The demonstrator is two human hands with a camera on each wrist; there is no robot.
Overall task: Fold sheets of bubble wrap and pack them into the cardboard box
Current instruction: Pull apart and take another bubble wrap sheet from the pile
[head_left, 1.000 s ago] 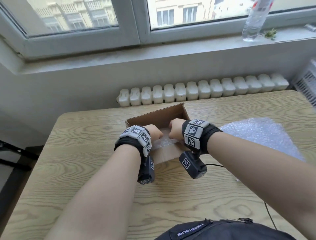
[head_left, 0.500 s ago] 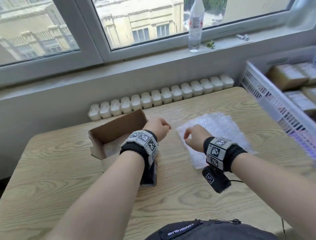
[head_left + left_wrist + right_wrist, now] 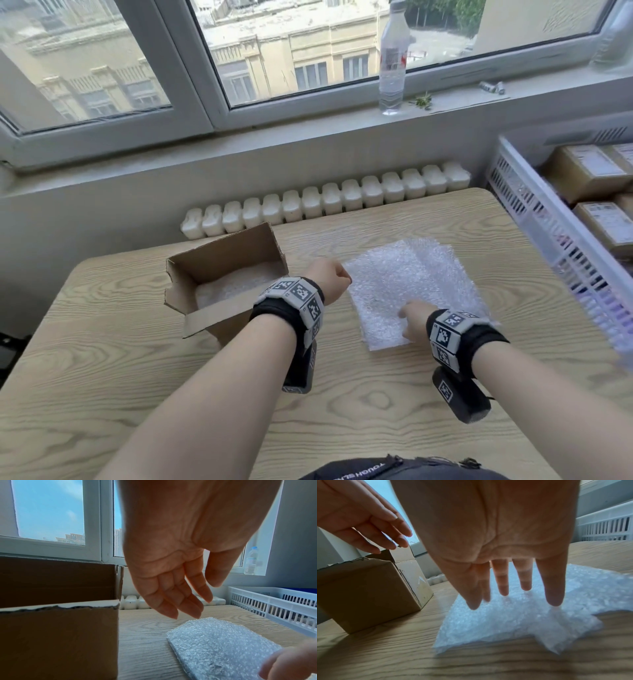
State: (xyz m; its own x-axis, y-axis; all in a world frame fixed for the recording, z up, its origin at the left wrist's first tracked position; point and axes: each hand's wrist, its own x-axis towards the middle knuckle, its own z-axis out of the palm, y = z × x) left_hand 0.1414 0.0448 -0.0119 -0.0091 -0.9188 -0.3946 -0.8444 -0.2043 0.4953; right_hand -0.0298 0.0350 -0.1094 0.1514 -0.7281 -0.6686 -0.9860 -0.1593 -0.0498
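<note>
**Q:** What stands furthest left?
**A:** The cardboard box (image 3: 222, 253) stands open-topped on the table (image 3: 102, 359). A folded pad of bubble wrap (image 3: 236, 284) lies inside it.

**Q:** And immediately right of the box?
**A:** The left hand (image 3: 327, 279) hangs above the table. Its fingers are relaxed and it holds nothing.

**Q:** Where are the sheets to be folded?
**A:** The loose sheets (image 3: 411, 274) lie flat in a stack right of the box, with a strip of bare table between. The right hand (image 3: 416, 320) is over the stack's near edge, fingers straight and spread, gripping nothing. Whether the fingertips touch the wrap cannot be told.

**Q:** How should a sheet handle?
**A:** Probably very light, limp and springy, with a slick film that lets sheets slide or lift together. A pinch at a near corner of the top sheet looks best, with the other hand flattening the pile. Folds will likely spring open unless pressed.

**Q:** What room is there?
**A:** Bare table in front of the box and stack should serve for folding. Far right of the box, the white crate (image 3: 534, 205) bounds the table. The box's raised walls are the edges to clear when lowering a folded sheet in.
</note>
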